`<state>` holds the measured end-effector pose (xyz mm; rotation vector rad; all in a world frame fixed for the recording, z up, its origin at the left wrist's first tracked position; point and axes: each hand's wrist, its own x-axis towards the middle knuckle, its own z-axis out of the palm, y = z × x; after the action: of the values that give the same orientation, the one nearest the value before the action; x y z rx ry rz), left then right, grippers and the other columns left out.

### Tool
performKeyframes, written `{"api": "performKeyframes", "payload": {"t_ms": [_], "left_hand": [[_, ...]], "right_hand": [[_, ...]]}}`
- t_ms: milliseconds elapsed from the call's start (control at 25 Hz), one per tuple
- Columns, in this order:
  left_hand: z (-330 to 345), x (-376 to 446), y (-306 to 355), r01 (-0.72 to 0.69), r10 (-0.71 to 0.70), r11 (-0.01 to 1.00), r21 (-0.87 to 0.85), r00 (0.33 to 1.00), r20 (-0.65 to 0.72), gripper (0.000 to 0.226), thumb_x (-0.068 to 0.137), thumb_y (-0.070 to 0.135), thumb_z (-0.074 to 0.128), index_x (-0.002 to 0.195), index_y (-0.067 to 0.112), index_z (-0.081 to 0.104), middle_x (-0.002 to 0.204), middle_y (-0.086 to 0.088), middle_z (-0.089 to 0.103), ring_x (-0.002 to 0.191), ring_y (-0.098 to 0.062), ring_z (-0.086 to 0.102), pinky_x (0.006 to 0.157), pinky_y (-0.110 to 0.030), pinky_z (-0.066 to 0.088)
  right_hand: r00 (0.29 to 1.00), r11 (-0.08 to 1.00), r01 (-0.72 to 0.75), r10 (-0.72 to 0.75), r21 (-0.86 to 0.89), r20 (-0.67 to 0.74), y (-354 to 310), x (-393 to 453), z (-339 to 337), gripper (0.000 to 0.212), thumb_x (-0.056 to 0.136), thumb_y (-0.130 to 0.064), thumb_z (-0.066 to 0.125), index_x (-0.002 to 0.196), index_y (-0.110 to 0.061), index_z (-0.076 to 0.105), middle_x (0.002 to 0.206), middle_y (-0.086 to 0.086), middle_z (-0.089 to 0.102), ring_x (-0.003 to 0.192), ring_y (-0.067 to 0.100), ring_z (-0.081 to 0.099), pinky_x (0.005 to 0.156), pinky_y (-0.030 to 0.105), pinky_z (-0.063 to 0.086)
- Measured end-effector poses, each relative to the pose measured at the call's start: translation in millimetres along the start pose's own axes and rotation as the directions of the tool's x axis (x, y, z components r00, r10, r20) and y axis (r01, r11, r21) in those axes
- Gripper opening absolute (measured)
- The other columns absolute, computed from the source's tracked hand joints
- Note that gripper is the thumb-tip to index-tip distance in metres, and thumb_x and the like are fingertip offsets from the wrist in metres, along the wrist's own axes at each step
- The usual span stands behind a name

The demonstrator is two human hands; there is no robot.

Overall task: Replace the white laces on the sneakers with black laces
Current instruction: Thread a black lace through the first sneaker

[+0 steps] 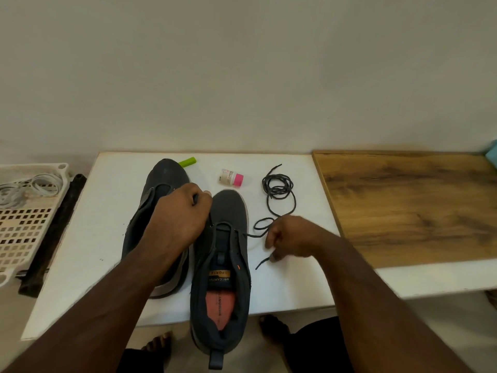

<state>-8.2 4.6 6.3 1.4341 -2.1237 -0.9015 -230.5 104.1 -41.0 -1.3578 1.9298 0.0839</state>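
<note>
1. Head view: the left hand (pixel 180 211) is curled into a fist over the toe end of the near sneaker (pixel 220 265), its fingers (pixel 197 196) pinching what looks like one end of a black lace (pixel 258 234).
2. The right hand (pixel 289 238) rests on the desk (pixel 102 211) at 3 o'clock of that sneaker, fingers narrowed onto the lace near its free tip.
3. The lace runs from the sneaker's front eyelets out to the right hand.
4. A second sneaker (pixel 158 200) lies at 9 o'clock of the first, touching it, partly under the left forearm.
5. Another black lace (pixel 278 189) lies coiled at 1 o'clock.
6. A small pink-capped bottle (pixel 231 179) lies at 12 o'clock, a green marker (pixel 187 162) at 11 o'clock.
7. White laces (pixel 29 188) sit in a plastic crate (pixel 24 224) beyond the desk's 9 o'clock edge.
</note>
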Motion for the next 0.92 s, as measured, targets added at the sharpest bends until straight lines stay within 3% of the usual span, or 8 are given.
{"api": "performKeyframes", "payload": {"t_ms": [240, 360, 480, 520, 600, 720, 800, 920], "left_hand": [[-0.5, -1.7, 1.8, 0.024, -0.020, 0.997, -0.066, 0.998, 0.061, 0.039, 0.100, 0.034, 0.051, 0.081, 0.001, 0.058, 0.061, -0.002, 0.050, 0.055, -0.011, 0.043, 0.055, -0.029, 0.035], [-2.5, -0.6, 0.7, 0.052, -0.040, 0.985, -0.163, 0.996, 0.075, 0.037, 0.098, 0.036, 0.053, 0.079, 0.005, 0.061, 0.058, 0.002, 0.050, 0.052, -0.009, 0.043, 0.056, -0.028, 0.035], [-4.6, -0.1, -1.8, 0.101, -0.058, 0.906, -0.412, 0.992, 0.115, 0.036, 0.098, 0.035, 0.055, 0.070, 0.014, 0.059, 0.052, 0.005, 0.045, 0.046, -0.009, 0.038, 0.055, -0.029, 0.035], [-5.2, -0.3, -1.9, 0.104, -0.057, 0.901, -0.421, 0.991, 0.123, 0.036, 0.098, 0.035, 0.055, 0.069, 0.015, 0.060, 0.052, 0.005, 0.045, 0.046, -0.009, 0.038, 0.055, -0.029, 0.035], [-5.2, 0.1, -2.5, 0.094, -0.054, 0.951, -0.293, 0.989, 0.140, 0.035, 0.098, 0.038, 0.055, 0.073, 0.014, 0.063, 0.055, 0.005, 0.050, 0.049, -0.008, 0.043, 0.058, -0.028, 0.038], [-3.9, 0.6, -3.9, 0.075, -0.057, 0.993, -0.089, 0.981, 0.186, 0.036, 0.097, 0.043, 0.054, 0.078, 0.013, 0.061, 0.063, 0.003, 0.056, 0.058, -0.007, 0.051, 0.059, -0.026, 0.038], [-0.8, 0.1, -5.0, 0.068, -0.064, 0.998, -0.011, 0.970, 0.236, 0.032, 0.096, 0.046, 0.056, 0.081, 0.018, 0.058, 0.071, 0.003, 0.060, 0.066, -0.009, 0.056, 0.060, -0.026, 0.039], [7.7, -2.1, -7.3, 0.054, -0.085, 0.991, 0.124, 0.962, 0.261, 0.023, 0.094, 0.046, 0.058, 0.097, 0.023, 0.060, 0.086, 0.003, 0.063, 0.080, -0.013, 0.061, 0.064, -0.028, 0.043]], "right_hand": [[1.000, 0.992, -0.012, 0.009, -0.128, -0.026, -10.3, 4.1, 18.4, 0.025, 0.087, -0.024, 0.076, 0.108, -0.011, 0.072, 0.106, 0.005, 0.069, 0.100, 0.020, 0.064, 0.088, 0.032, 0.054], [0.999, 0.988, 0.051, -0.053, -0.147, -0.011, -16.3, 1.1, 22.7, 0.025, 0.083, -0.029, 0.080, 0.102, -0.017, 0.069, 0.100, 0.000, 0.063, 0.096, 0.019, 0.060, 0.077, 0.029, 0.048], [0.997, 0.972, 0.078, -0.079, -0.220, 0.001, -26.2, -4.7, 29.0, 0.018, 0.088, -0.029, 0.074, 0.096, -0.014, 0.069, 0.101, 0.006, 0.066, 0.094, 0.020, 0.061, 0.078, 0.031, 0.049], [0.997, 0.978, 0.075, -0.077, -0.195, -0.003, -27.7, -10.2, 24.6, 0.018, 0.090, -0.028, 0.072, 0.096, -0.012, 0.068, 0.099, 0.006, 0.067, 0.091, 0.019, 0.060, 0.077, 0.029, 0.048], [0.993, 0.993, 0.100, -0.096, 0.067, -0.061, -28.0, -25.0, 5.8, 0.015, 0.089, -0.025, 0.073, 0.092, -0.012, 0.067, 0.089, 0.003, 0.068, 0.083, 0.016, 0.062, 0.072, 0.026, 0.047], [0.928, 0.768, 0.287, -0.073, 0.573, -0.367, -40.0, -49.1, -21.6, 0.012, 0.089, -0.010, 0.072, 0.097, -0.018, 0.070, 0.080, 0.005, 0.074, 0.080, 0.016, 0.072, 0.076, 0.030, 0.056], [0.848, 0.654, 0.368, 0.057, 0.661, -0.528, -60.9, -48.8, -14.6, 0.014, 0.090, -0.006, 0.068, 0.096, -0.017, 0.074, 0.081, 0.007, 0.074, 0.072, 0.012, 0.069, 0.070, 0.024, 0.056], [0.802, 0.821, 0.323, 0.027, 0.470, -0.597, -88.5, -29.7, 18.7, 0.011, 0.093, -0.018, 0.065, 0.096, -0.019, 0.076, 0.090, -0.007, 0.073, 0.079, 0.004, 0.065, 0.075, 0.021, 0.052]]}}
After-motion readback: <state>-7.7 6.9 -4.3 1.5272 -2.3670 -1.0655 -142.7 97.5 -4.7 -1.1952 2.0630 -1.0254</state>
